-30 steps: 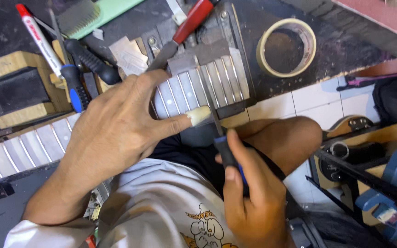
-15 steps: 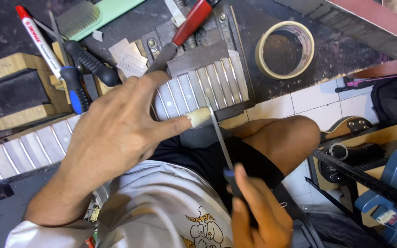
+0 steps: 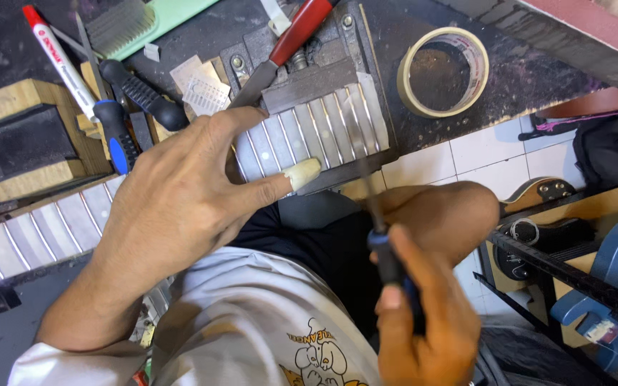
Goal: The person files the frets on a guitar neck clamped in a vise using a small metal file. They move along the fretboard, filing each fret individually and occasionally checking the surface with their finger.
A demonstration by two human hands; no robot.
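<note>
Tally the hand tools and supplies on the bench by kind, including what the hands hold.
File with blue handle, in right hand: 1
Black-handled tools: 2
Red-handled tool: 1
Red-capped marker: 1
Masking tape roll: 1
Green brush: 1
Total: 7
Left hand presses the fretted neck.

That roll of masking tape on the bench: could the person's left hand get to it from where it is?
Probably yes. The left hand rests on the fretted neck; the tape roll lies just beyond, with nothing standing between them.
</note>
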